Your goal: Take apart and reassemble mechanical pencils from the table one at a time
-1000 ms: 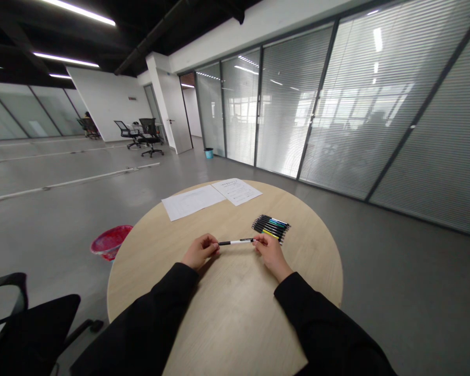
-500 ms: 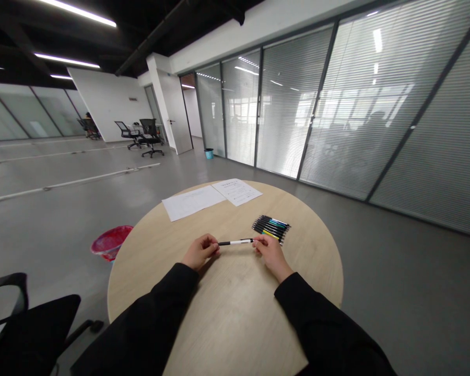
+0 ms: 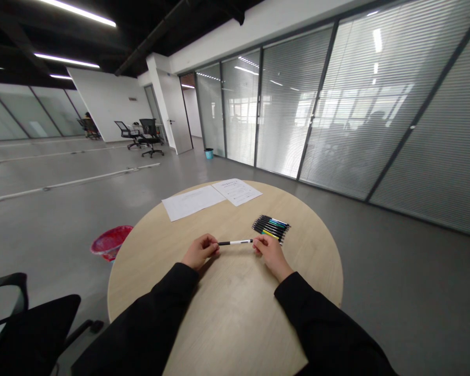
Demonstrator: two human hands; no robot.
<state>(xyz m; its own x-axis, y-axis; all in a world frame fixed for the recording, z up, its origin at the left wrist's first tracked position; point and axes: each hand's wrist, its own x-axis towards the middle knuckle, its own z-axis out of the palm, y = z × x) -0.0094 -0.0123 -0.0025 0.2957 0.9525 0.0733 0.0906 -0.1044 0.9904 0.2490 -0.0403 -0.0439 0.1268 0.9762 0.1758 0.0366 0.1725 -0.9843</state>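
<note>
A black and white pen (image 3: 235, 242) lies level between my two hands, over the near middle of the round wooden table (image 3: 235, 297). Its left end is pinched in the fingers of my left hand (image 3: 202, 250). My right hand (image 3: 271, 253) closes its fingertips on the other end. Just beyond my right hand, several pens (image 3: 271, 225) lie side by side in a row, mostly black, with some blue, green and yellow parts.
Two printed sheets, one at left (image 3: 194, 202) and one at right (image 3: 237, 191), lie at the table's far side. A red basin (image 3: 112, 243) is on the floor to the left. A black chair (image 3: 31, 329) stands at the lower left.
Both hands keep their places. The pen has turned slightly about its length, and its clip no longer shows along the upper edge.
</note>
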